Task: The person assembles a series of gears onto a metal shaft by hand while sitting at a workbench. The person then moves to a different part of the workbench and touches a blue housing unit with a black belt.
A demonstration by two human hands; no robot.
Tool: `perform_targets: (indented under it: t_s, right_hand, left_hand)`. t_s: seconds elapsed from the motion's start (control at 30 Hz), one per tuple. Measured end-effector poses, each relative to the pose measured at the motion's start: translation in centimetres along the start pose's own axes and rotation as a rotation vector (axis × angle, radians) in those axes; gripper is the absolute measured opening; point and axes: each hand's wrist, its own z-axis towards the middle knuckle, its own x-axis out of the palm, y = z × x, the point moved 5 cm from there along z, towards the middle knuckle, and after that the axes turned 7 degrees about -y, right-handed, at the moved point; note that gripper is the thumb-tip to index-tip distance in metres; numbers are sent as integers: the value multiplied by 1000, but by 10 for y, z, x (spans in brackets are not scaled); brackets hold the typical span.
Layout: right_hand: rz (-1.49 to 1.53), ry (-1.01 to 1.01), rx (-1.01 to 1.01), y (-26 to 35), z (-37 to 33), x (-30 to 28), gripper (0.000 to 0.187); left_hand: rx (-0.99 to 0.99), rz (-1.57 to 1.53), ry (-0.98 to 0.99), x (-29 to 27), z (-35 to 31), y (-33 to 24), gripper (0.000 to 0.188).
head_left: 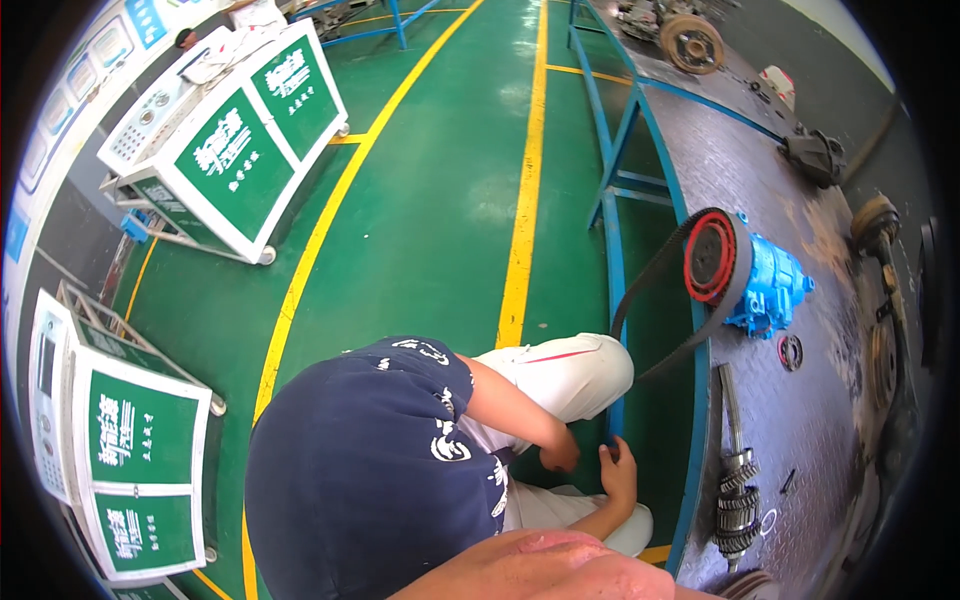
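Between my knees, in white trousers, my left hand hangs with its fingers curled in, and nothing shows in it. My right hand is raised by the other knee, thumb and fingers apart, holding nothing that I can see. The blue frame of the workbench runs just beyond my hands. On the bench's metal top, a blue compressor-like unit carries a red and black pulley. A black belt loops round that pulley and droops past the bench edge toward my knee.
A gear shaft, a bearing ring and a small bolt lie on the bench top. Farther back are a brake drum and a dark metal housing. Wheeled white-and-green cabinets line the left side.
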Motion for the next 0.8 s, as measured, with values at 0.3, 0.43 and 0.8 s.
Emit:
perform_targets:
  t_s: [0.3,0.43,0.8]
  right_hand:
    - [-46,-15,48,-1,7,2,56]
    - [-16,-27,26,-5,7,9,53]
    - [6,-35,88,8,-5,-2,53]
  left_hand:
    - [-49,-59,20,2,-1,-3,37]
    - [-67,-64,50,8,2,-4,37]
    - [-90,-67,64,-1,2,-9,38]
